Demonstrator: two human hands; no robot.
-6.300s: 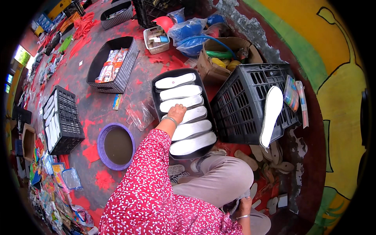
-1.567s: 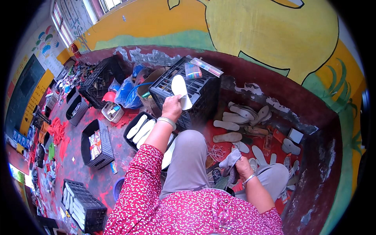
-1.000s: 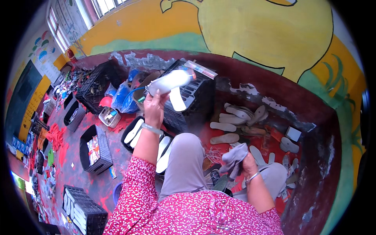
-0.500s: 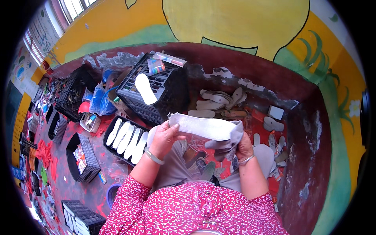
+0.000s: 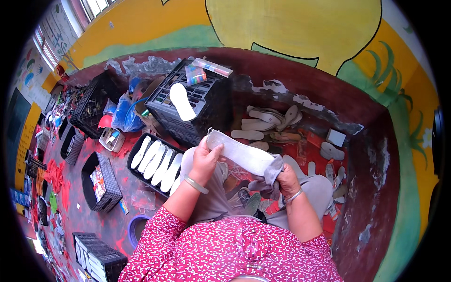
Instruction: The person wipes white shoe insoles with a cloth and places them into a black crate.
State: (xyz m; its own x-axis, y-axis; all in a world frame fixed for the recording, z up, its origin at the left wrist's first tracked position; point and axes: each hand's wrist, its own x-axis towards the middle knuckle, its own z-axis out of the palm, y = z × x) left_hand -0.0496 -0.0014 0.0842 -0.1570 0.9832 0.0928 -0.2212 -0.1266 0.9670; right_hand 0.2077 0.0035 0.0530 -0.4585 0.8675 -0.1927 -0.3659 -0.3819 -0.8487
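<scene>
A pale, long insole [image 5: 242, 152] is stretched between my two hands above my lap, tilted down toward the right. My left hand [image 5: 206, 160] pinches its upper left end, thumb on top. At the lower right end, my right hand [image 5: 286, 181] is closed on a bunched grey cloth [image 5: 268, 178] that wraps over that end of the insole. Part of the cloth hangs below the right hand. Closest to my left arm is a black basket [image 5: 134, 181] with several white insoles [image 5: 159, 162] lying side by side in it.
An upturned black crate [image 5: 206, 101] ahead carries one white insole [image 5: 182, 102] and a packet of coloured pens [image 5: 212, 67]. Loose insoles [image 5: 263, 117] pile up by the dark red wall. More baskets [image 5: 105, 188] stand on the left floor. A purple bucket [image 5: 136, 229] is near my left elbow.
The insole has tilted: its right end is lower, and my right hand has come down with the cloth. My left hand has moved slightly right. The whole view has shifted a little.
</scene>
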